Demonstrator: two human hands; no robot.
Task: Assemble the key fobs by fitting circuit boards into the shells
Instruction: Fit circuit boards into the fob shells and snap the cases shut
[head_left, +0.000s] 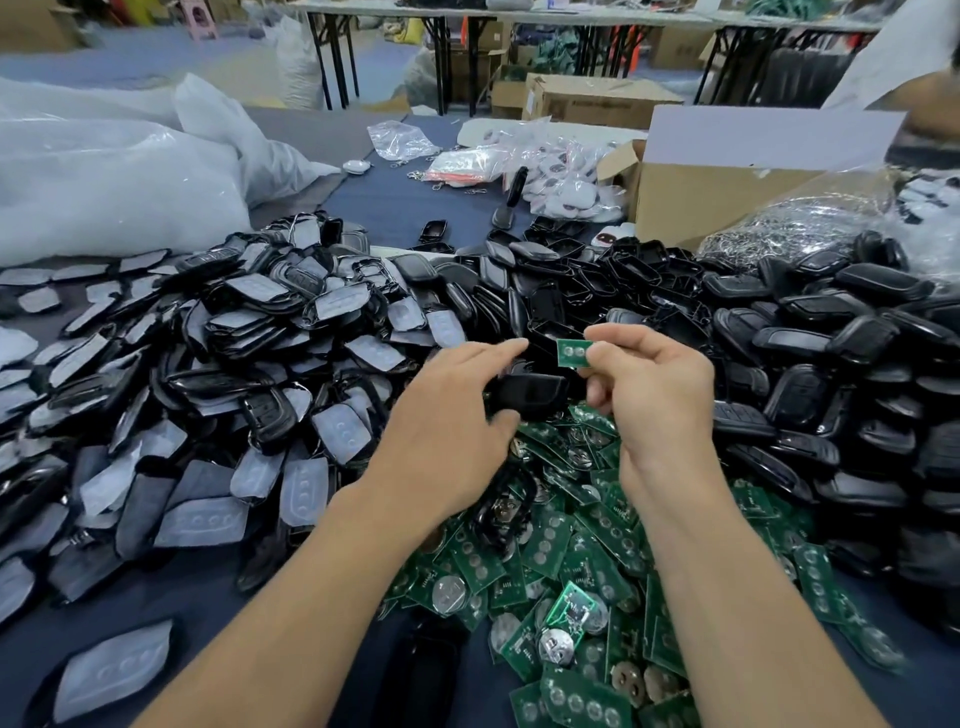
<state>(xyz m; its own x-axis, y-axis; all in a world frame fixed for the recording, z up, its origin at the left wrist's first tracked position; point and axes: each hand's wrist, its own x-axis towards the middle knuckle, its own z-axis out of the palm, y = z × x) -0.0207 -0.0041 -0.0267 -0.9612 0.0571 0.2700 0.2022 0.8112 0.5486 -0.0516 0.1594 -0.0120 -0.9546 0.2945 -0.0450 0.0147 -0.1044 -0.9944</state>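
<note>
Above the board pile (566, 545), between shell heaps (831, 338), a shell (530, 394) is gripped by the left hand (447, 421), a circuit board (571, 353) pinched by the right hand (654, 395).

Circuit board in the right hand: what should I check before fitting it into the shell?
1. Right hand pinches the circuit board by one end: ok.
2. Left hand grips the black shell: ok.
3. Black shell's open side faces the circuit board: cannot tell, too dark.
4. Circuit board lined up over the black shell: not ok, it is higher and to the right, apart.
5. Gap between them free of loose parts: ok.
</note>
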